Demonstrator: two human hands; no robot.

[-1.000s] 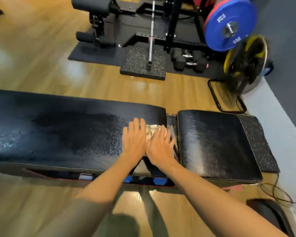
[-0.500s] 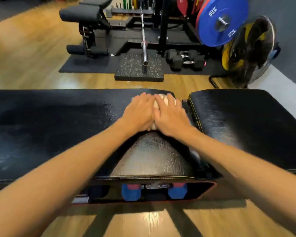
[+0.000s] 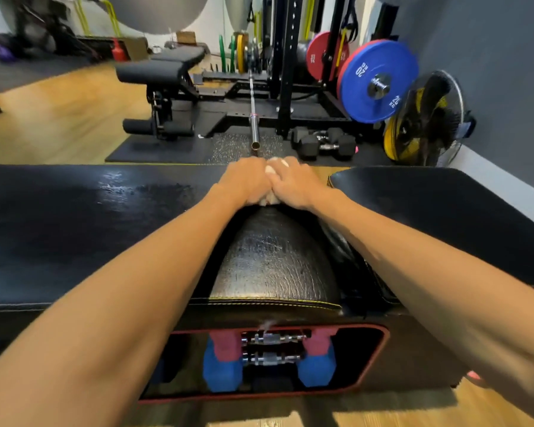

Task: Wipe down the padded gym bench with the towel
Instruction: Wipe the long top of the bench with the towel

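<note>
Currently, both hands are pressing the towel (image 3: pixel 272 171) at the far edge of the long pad of the gym bench (image 3: pixel 74 229), close to the gap before the shorter seat pad (image 3: pixel 444 217). The left hand (image 3: pixel 247 181) and the right hand (image 3: pixel 295 184) are lying side by side, fingers bent down over the bunched cloth and gripping it; only small white patches of the cloth are showing between and beneath them.

Risks, as judged from this position:

- The towel is sitting at the surface's far rim. A further push forward is likely to carry it off the edge and onto the floor.
- The person is reaching with both arms fully extended. Weight is probably loading the hands, so a slip on the wet-looking sheen to the left could upset balance.
- The fingers nearest the gap between the pads are at risk of catching there on a sideways stroke.
- The cloth is bunched small, so each pass is covering a narrow strip, and patches may be getting missed.
</note>
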